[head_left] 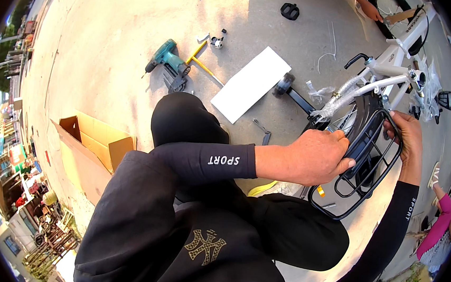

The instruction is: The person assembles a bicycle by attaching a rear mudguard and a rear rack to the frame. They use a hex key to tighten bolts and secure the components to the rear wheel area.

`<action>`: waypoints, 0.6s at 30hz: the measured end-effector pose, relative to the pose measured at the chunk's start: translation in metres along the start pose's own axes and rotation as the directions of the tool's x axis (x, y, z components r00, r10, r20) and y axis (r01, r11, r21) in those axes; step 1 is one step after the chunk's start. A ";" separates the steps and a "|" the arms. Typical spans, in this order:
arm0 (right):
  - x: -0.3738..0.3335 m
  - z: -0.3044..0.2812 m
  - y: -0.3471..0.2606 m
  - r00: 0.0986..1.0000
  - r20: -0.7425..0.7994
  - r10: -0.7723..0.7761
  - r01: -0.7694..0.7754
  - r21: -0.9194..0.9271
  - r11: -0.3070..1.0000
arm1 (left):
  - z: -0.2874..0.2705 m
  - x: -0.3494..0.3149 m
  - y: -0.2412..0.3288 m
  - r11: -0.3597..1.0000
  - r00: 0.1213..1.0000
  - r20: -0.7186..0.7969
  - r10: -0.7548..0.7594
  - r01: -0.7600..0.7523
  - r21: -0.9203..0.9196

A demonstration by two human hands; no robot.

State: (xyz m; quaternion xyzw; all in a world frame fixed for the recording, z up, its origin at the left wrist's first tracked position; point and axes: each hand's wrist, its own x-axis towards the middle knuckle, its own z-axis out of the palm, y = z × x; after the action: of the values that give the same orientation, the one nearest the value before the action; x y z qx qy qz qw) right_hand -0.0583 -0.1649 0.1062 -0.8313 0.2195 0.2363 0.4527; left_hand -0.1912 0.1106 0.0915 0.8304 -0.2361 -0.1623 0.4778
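The black rack (361, 168) slants lengthwise from the white bicycle frame (389, 70), left hand (314, 156) gripping its side, the nearer right hand (407, 133) its frame end.

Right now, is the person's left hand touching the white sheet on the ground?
Apart. The head view shows bare ground between the left hand and the nearest edge of the white sheet.

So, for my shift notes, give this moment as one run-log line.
left hand: on black rack | right hand: at rack's upper end | nearby: white bicycle frame | ground: teal drill, white sheet
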 end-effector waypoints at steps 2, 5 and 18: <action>0.005 0.003 0.000 1.000 -0.021 0.007 -0.007 -0.013 1.000 | -0.001 -0.005 -0.003 1.000 1.000 -0.013 0.006 -0.006 -0.006; 0.020 0.004 0.005 1.000 -0.015 -0.011 0.010 -0.019 1.000 | -0.020 -0.018 0.001 0.993 1.000 0.019 0.016 -0.018 0.115; 0.034 -0.030 0.038 0.992 -0.104 0.068 -0.072 -0.036 0.997 | -0.164 -0.266 -0.245 0.631 0.566 -0.580 -0.586 0.768 0.111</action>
State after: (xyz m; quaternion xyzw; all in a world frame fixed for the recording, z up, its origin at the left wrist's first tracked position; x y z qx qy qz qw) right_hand -0.0475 -0.2144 0.0754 -0.8431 0.2669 0.2133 0.4154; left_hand -0.2743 0.4794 -0.0295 0.9385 0.2120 -0.0742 0.2623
